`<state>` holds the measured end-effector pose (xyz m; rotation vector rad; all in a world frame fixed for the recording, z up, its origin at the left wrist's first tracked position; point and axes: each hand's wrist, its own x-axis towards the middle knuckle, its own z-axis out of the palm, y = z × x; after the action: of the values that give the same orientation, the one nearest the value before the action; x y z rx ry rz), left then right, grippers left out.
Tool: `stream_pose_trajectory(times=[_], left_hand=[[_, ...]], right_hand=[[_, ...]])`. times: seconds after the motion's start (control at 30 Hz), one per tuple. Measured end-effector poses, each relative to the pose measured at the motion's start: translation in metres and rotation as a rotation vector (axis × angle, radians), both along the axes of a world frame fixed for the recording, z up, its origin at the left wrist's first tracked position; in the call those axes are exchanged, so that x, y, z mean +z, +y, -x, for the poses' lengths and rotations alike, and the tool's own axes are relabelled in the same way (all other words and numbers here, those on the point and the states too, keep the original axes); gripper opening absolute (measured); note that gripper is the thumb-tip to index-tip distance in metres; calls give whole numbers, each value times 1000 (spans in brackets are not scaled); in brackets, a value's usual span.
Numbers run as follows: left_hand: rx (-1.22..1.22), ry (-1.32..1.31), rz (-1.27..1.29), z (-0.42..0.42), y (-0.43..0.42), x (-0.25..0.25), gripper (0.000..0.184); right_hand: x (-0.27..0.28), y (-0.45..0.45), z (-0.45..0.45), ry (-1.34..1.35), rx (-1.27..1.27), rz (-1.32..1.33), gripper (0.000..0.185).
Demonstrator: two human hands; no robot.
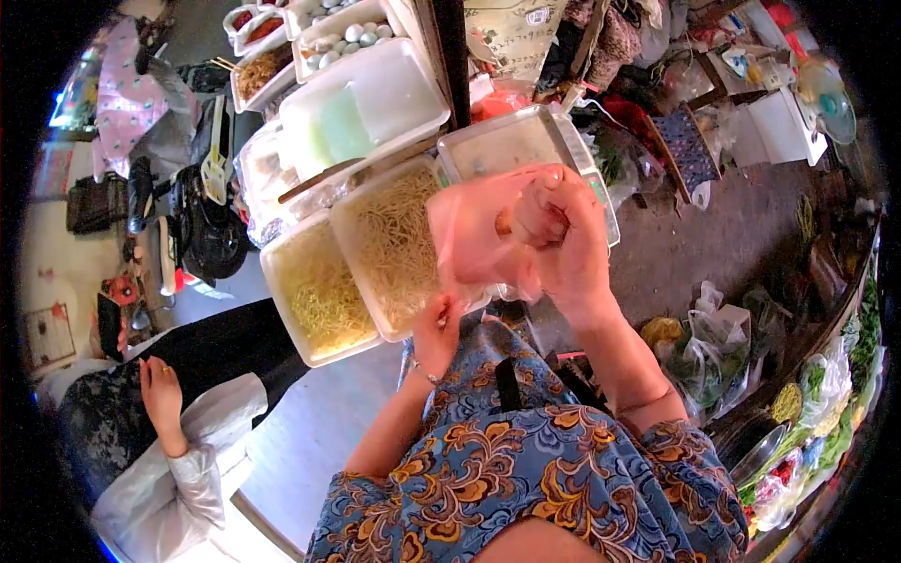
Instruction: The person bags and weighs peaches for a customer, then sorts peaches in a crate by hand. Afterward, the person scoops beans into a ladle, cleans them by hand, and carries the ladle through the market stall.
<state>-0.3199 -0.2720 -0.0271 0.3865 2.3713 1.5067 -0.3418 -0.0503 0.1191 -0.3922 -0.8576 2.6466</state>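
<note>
A thin pink plastic bag (pixel 469 225) stretches between my hands, above the front of the trays. My right hand (pixel 568 239) is closed round the bag's upper right part, fingers curled in; whether anything else is inside that grip is hidden. Lower down, my left hand (pixel 438 333) pinches the bag's lower left edge. Just left of the bag stands a white tray of pale bean sprouts (pixel 389 244). Beside it is another tray with yellow-headed sprouts (pixel 324 300). Behind the bag lies a shallow metal tray (pixel 507 141), partly covered by it.
Beyond the sprouts is a white tub (pixel 404 89) with something pale green inside, then a tub of eggs (pixel 352 42). A dark post (pixel 450 56) rises behind. At left a person in a white sleeve (pixel 197 479) stands near a parked scooter (pixel 211 235). Bagged vegetables (pixel 709 347) lie at right.
</note>
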Motion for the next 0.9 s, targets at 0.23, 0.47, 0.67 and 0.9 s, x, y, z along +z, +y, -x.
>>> stream_pose_trajectory(times=[0.23, 0.47, 0.67, 0.9], left_hand=[[-339, 61, -60, 4, 53, 53, 11], [-569, 122, -294, 38, 95, 153, 19], [-335, 28, -367, 113, 103, 183, 30], [-1024, 13, 219, 135, 217, 36, 26]], right_hand=[[-4, 2, -12, -109, -117, -137, 16], [19, 10, -38, -314, -45, -459, 10], [40, 4, -65, -144, 177, -571, 14], [65, 18, -88, -186, 329, -512, 13]])
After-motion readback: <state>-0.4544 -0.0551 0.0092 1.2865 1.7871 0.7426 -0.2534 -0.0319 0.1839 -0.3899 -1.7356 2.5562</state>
